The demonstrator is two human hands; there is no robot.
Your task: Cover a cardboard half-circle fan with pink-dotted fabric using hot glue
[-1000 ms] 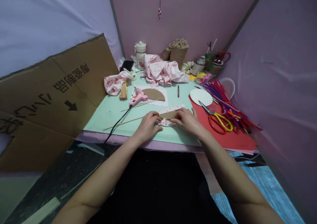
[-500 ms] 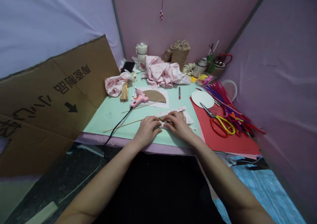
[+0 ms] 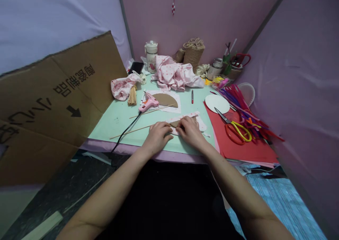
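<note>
My left hand and my right hand rest side by side near the front edge of the pale green table. Both press with bent fingers on a piece of pink dotted fabric wrapped about a brown cardboard piece. A thin wooden stick runs out to the left from under my left hand. Most of the fabric piece is hidden beneath my fingers.
A pink glue gun with a black cord lies behind my hands, beside a cardboard half-disc. Red paper, yellow-handled scissors, a white disc and pipe cleaners lie right. A big cardboard sheet leans left. Crumpled fabric and jars stand at the back.
My right hand has slid left along the fabric-covered cardboard, closer to my left hand. The fabric now lies flatter over the cardboard.
</note>
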